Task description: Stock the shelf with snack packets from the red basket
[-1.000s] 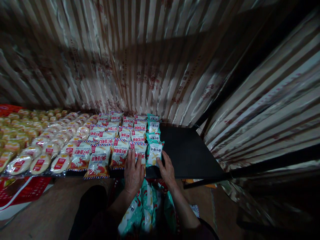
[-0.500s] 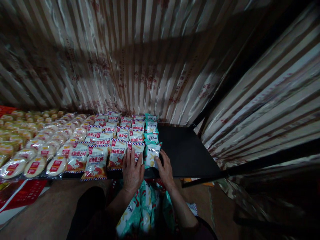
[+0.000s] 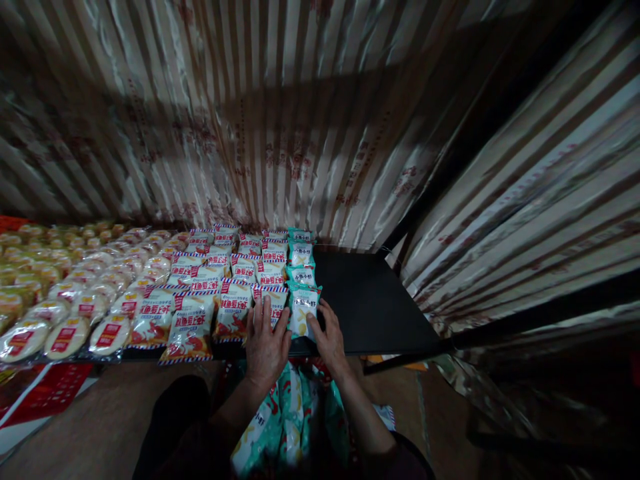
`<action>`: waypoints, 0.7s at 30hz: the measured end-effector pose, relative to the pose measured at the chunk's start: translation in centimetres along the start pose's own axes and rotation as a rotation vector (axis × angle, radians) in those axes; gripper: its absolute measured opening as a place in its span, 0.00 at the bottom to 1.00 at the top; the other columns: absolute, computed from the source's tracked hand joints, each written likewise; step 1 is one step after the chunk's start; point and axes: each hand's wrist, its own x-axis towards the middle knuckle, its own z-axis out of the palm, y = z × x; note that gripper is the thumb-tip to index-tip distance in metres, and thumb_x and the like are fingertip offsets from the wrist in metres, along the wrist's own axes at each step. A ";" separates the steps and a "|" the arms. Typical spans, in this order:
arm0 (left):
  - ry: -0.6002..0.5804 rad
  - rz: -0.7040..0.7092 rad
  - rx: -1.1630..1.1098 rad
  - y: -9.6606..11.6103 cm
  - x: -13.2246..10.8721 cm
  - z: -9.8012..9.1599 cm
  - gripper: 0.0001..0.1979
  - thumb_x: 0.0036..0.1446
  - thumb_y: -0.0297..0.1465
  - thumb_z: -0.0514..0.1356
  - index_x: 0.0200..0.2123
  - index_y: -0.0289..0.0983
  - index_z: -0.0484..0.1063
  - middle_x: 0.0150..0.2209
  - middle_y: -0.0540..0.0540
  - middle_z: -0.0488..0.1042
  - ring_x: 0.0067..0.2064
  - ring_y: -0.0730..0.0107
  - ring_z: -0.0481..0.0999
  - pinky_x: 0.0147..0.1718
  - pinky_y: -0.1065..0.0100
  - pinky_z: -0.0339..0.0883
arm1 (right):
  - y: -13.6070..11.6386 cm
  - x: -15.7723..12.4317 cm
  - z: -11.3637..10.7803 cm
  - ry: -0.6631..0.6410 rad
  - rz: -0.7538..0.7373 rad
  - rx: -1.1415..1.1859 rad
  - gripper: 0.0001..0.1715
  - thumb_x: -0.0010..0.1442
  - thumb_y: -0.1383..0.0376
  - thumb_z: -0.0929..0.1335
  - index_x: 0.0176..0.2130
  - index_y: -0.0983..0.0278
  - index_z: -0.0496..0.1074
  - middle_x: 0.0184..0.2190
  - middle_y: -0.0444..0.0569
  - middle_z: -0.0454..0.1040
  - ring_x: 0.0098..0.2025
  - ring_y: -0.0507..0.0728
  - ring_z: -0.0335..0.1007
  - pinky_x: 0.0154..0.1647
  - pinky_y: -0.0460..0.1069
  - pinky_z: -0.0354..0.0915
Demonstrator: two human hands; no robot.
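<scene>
A column of teal-and-white snack bags [image 3: 301, 303] stands on the black shelf [image 3: 373, 300]. My left hand [image 3: 267, 343] lies with outstretched fingers over the front of a red-and-white snack bag [image 3: 278, 298], its thumb near the teal column's lower left side. On the other side, my right hand [image 3: 327, 337] has its fingers apart along the right edge of the front teal bag, and the thumb rests at its face. Neither hand lifts anything. More teal snack bags [image 3: 290, 417] are bunched below the shelf edge, partly hidden by my forearms.
Rows of red-and-white snack bags [image 3: 189, 327] stand to the left, then flat round wrapped pastries [image 3: 109, 335] and yellowish packaged items [image 3: 20, 267]. Striped plastic sheeting [image 3: 295, 133] hangs behind. A dark frame bar [image 3: 500, 330] runs off the shelf's right end.
The view has shifted very slightly. Both hands stay at the front of the bags, and the right thumb sits a touch lower on the teal bag.
</scene>
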 end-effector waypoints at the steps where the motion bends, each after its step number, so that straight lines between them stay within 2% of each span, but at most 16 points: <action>1: -0.001 0.004 0.001 0.0 0.0 0.0 0.23 0.57 0.33 0.59 0.56 0.43 0.67 0.68 0.41 0.47 0.68 0.43 0.43 0.60 0.42 0.50 | 0.0 0.1 -0.1 0.005 0.009 0.017 0.31 0.58 0.46 0.63 0.50 0.64 0.70 0.59 0.57 0.64 0.61 0.63 0.58 0.63 0.60 0.54; 4: -0.009 0.016 0.002 0.0 0.0 0.3 0.23 0.56 0.34 0.60 0.56 0.44 0.67 0.68 0.41 0.47 0.68 0.43 0.44 0.61 0.42 0.50 | 0.1 0.5 -0.3 0.001 0.053 0.061 0.35 0.58 0.46 0.62 0.57 0.63 0.64 0.60 0.56 0.64 0.62 0.62 0.57 0.63 0.60 0.53; 7: -0.021 0.026 -0.006 0.1 0.0 0.5 0.21 0.56 0.36 0.61 0.54 0.43 0.69 0.68 0.41 0.48 0.68 0.43 0.44 0.61 0.42 0.49 | 0.3 1.3 -0.5 -0.034 0.102 0.075 0.38 0.58 0.45 0.62 0.61 0.62 0.61 0.59 0.54 0.66 0.61 0.62 0.61 0.62 0.60 0.56; 13: -0.044 0.053 -0.020 0.5 0.0 0.5 0.20 0.56 0.37 0.60 0.53 0.43 0.70 0.67 0.40 0.50 0.68 0.44 0.44 0.61 0.42 0.49 | 0.1 2.0 -0.6 -0.053 0.105 0.078 0.35 0.58 0.46 0.62 0.59 0.59 0.63 0.50 0.51 0.74 0.53 0.63 0.69 0.53 0.58 0.65; 21: -0.044 0.039 -0.030 0.3 0.0 0.8 0.19 0.56 0.39 0.60 0.51 0.42 0.71 0.66 0.39 0.52 0.68 0.45 0.43 0.62 0.43 0.48 | -0.2 1.8 -0.6 -0.055 0.072 0.035 0.34 0.59 0.46 0.62 0.57 0.61 0.66 0.51 0.53 0.73 0.54 0.62 0.67 0.56 0.57 0.61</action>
